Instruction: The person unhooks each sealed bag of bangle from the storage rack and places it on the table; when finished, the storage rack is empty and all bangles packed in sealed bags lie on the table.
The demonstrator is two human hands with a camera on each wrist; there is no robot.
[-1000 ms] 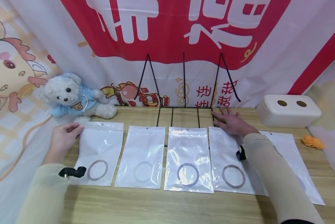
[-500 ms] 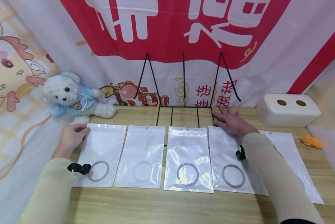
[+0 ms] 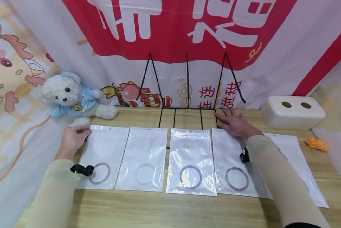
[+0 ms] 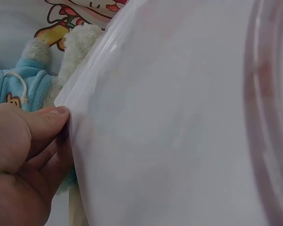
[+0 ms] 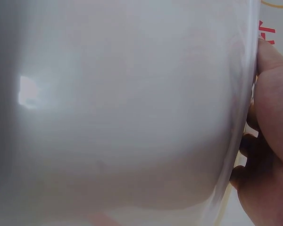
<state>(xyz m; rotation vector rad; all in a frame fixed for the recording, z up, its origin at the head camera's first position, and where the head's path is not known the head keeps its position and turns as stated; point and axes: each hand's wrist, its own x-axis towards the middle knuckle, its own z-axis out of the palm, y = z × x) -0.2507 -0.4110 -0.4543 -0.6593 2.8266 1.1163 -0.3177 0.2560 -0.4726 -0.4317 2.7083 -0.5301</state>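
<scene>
Several white zip bags lie side by side in the head view, a ring-shaped bangle showing through most of them. My left hand pinches the upper left corner of the leftmost zip bag, thumb on top. That bag fills much of the left wrist view, with its brownish bangle at the right. My right hand lies with fingers spread at the top edge of another zip bag, fingertips near a black wire rack. One more zip bag is partly hidden under the right forearm.
A white plush bear in a blue top sits at the back left. At the back right stands a cream box with two holes, and an orange bundle lies before it. A printed cloth hangs behind the wooden table.
My left hand has moved right with the leftmost bag, which now lies close against its neighbour and straighter. My right hand has stayed in place.
</scene>
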